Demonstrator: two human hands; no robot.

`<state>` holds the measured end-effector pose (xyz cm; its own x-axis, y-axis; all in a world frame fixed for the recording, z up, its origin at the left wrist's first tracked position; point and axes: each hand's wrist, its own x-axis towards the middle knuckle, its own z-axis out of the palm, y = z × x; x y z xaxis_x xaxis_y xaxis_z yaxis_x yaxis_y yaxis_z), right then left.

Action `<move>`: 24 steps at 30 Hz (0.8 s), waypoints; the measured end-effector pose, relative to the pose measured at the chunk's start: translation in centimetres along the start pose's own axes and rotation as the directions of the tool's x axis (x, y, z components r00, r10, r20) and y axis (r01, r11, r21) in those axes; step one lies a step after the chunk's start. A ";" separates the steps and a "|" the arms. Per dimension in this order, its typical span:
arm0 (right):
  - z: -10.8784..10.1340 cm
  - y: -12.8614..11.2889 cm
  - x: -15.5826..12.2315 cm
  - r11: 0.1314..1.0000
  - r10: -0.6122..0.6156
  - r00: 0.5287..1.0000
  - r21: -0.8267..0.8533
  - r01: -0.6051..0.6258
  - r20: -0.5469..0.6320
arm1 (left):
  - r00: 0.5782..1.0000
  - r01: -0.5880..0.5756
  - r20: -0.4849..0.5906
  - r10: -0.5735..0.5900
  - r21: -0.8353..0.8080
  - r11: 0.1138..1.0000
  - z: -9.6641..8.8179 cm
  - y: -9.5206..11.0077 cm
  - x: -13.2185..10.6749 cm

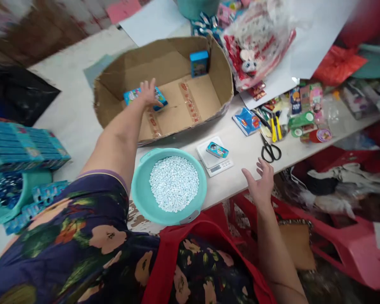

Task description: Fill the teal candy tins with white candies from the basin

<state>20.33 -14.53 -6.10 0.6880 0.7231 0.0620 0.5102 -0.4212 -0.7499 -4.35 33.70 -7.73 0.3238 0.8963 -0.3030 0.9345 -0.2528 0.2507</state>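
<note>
My left hand (pixel 148 93) reaches into a cardboard box (pixel 174 118) over a flat blue packet box (pixel 132 95). Its fingers are spread, with the thumb apart; whether the palm touches the packet box I cannot tell. Above the table's front edge, my right hand (pixel 262 181) is empty with fingers apart, nearest the black-handled scissors (pixel 269 151). Between the hands, a small blue tin (pixel 217 150) rests on a white digital scale (pixel 220 168). A turquoise basin (pixel 139 194) holds many small pale pellets (pixel 174 183).
Another blue box (pixel 199 64) stands in the carton's far right corner. Stacked blue boxes (pixel 22 145) and a basin of dark wrapped pieces (pixel 27 190) are at left. A yellow cutter (pixel 276 127), packets and a plastic bag (pixel 256 42) lie right. Red stools (pixel 345 249) stand below.
</note>
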 end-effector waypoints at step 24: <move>2.3 -3.3 -11.7 0.175 -0.005 0.587 0.579 -0.796 0.809 | 0.379 -0.751 0.059 0.924 -0.564 0.344 6.1 11.9 -35.4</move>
<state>9.39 -20.38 -5.87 -0.0162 0.8701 -0.4926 -0.7571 -0.3325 -0.5623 -3.75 -3.23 0.38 0.9944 0.0847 0.0626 -0.0052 -0.5542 0.8324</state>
